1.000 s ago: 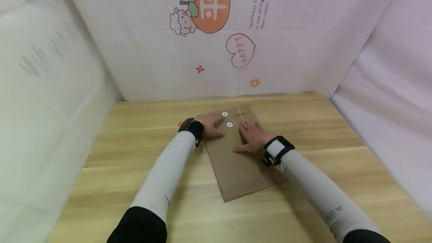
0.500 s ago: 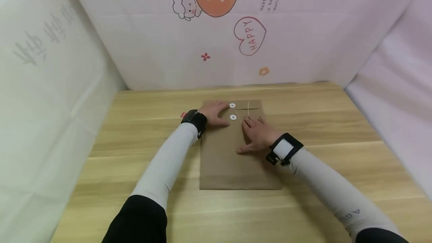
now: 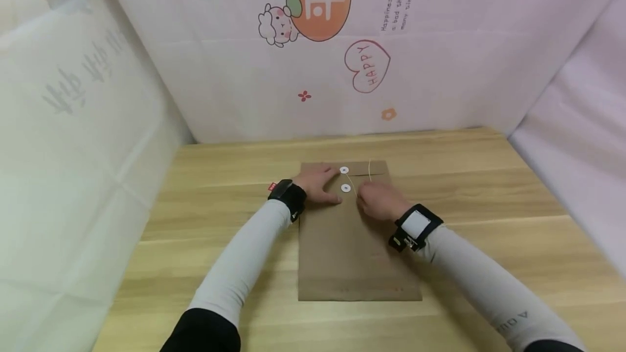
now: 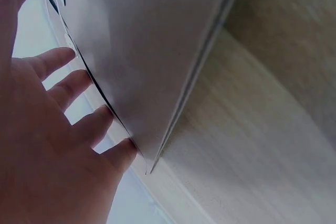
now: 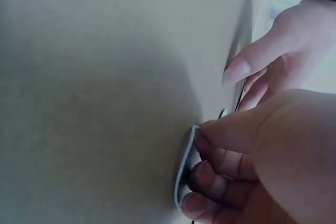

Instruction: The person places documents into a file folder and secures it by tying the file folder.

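Observation:
A brown paper string-tie envelope point(image 3: 349, 257) lies flat, flap end away from me. Two white button discs sit one above the other: the upper disc point(image 3: 344, 170) on the flap, the lower disc point(image 3: 345, 188) just below it. My left hand point(image 3: 317, 182) rests with spread fingers on the envelope's upper left, thumb and forefinger flanking the discs. To the right of them, my right hand point(image 3: 381, 201) pinches a thin pale string point(image 5: 181, 177) between thumb and curled fingers. One end of this string point(image 3: 369, 170) trails over the flap; another stretch runs toward the upper disc.
The wooden table point(image 3: 220, 227) carries the envelope near its middle. A printed pale cloth point(image 3: 220, 69) hangs behind the far edge, and more cloth hangs along the left and right sides. Both wrists wear black straps point(image 3: 418, 227).
The envelope has turned from a slant to lie straight. My right hand's fingers, spread flat on the paper before, have curled in and pinched the string. My left hand stays on the upper left.

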A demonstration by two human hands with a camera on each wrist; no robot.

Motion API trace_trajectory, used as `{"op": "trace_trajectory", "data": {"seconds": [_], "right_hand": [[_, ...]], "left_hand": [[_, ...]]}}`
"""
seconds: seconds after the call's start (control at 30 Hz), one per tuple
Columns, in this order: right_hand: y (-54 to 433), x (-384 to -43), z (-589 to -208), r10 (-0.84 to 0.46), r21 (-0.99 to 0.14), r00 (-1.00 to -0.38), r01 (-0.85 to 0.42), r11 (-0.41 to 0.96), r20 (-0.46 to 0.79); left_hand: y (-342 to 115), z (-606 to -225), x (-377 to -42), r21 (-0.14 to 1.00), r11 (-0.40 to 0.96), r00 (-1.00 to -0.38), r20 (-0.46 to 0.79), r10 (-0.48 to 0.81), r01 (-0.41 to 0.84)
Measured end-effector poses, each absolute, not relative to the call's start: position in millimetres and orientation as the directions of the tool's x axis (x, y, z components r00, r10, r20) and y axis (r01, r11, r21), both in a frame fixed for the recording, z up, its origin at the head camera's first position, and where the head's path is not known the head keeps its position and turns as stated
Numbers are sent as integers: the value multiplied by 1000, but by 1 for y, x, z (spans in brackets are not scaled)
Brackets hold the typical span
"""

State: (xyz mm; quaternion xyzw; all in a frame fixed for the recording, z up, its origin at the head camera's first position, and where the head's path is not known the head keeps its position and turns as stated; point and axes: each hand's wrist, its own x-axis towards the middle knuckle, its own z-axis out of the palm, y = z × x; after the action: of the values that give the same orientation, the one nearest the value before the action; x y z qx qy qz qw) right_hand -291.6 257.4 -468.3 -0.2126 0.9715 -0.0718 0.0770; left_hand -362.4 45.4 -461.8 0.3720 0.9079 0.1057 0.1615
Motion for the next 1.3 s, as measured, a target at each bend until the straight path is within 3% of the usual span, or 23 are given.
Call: {"op": "trace_trajectory", "data": {"seconds": [0.2, 0.4, 0.6, 0.83, 0.97, 1.13, 1.2, 1.3], "right_hand": [[259, -287, -475, -412, -186, -908, -393, 900, -73], [266, -279, -480, -359, -297, -933, -342, 892, -5], [272, -274, -476, -363, -364, -932, -332, 870, -17], [268, -269, -473, -504, -210, -860, -509, 835, 82], [268, -259, -476, -467, -157, -876, -482, 862, 124], [272, -250, -483, -387, -127, -917, -397, 909, 96], [271, -249, -485, -402, -110, -911, -410, 905, 87], [268, -248, -486, -466, -42, -880, -471, 881, 93]], "left_hand": [[45, -463, -357, 317, 699, -675, -199, 710, 641], [48, -462, -352, 303, 700, -665, -225, 712, 647], [51, -464, -351, 291, 703, -663, -235, 710, 649], [51, -468, -349, 183, 707, -682, -184, 708, 684], [57, -473, -341, 86, 701, -693, -108, 713, 708], [61, -476, -326, 179, 624, -633, -8, 774, 761], [59, -478, -323, 218, 620, -636, 5, 771, 753], [56, -482, -322, 189, 638, -651, 6, 759, 747]]}}
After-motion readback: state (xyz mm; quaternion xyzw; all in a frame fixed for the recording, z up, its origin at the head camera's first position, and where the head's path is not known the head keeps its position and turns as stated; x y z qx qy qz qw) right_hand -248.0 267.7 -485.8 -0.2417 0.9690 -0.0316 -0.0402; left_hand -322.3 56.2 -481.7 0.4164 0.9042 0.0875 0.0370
